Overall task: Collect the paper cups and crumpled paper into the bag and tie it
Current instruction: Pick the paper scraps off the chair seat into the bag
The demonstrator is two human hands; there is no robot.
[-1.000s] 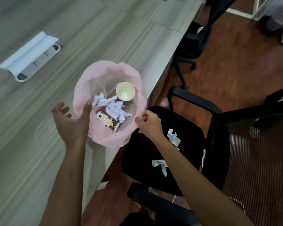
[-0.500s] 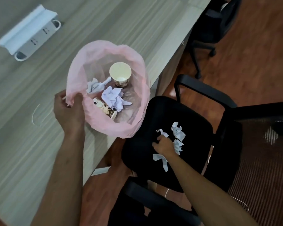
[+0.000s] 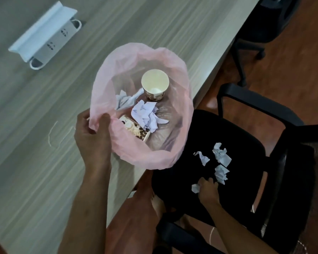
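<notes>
At the worktop (image 3: 44, 162) edge, the left hand (image 3: 92, 136) grips the pink bag (image 3: 173, 158) rim; the right hand (image 3: 207, 191) pinches a crumpled paper scrap (image 3: 195, 188) on the chair seat (image 3: 246, 143).

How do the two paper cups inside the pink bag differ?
The far cup stands upright, its open mouth facing up with the pale inside showing; the near cup lies tipped on its side, showing its printed wall. The far cup stands clear of the bag's rim; the near cup is partly hidden behind it. Both carry a brown pattern.

Bag (image 3: 103, 92) on table (image 3: 26, 143) edge w/ cups (image 3: 155, 85) inside; paper scraps (image 3: 221, 156) on chair (image 3: 237, 136) to right
</notes>
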